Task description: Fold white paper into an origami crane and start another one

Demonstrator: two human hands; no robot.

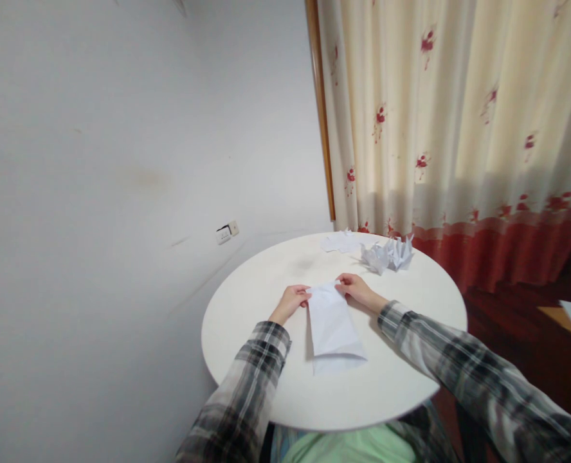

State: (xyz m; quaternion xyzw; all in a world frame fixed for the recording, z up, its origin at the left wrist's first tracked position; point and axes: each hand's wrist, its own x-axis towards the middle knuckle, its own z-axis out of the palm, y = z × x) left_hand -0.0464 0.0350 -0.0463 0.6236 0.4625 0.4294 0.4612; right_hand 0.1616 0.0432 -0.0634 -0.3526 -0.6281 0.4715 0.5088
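A white sheet of paper (332, 325), folded over on itself, lies lengthwise on the round white table. Its near end gapes a little, and the lower layer sticks out towards me. My left hand (292, 301) pinches the far left corner of the sheet between thumb and fingers. At the far right corner, my right hand (357, 289) is closed on the same sheet in a similar pinch. Both forearms rest in plaid sleeves on either side of the paper.
Several folded paper cranes (386, 254) cluster on the far right part of the table (247, 334). Behind them lie more white paper pieces (339, 242). A wall with a socket (224, 235) rises at the left, and a flowered curtain (440, 128) hangs beyond the table.
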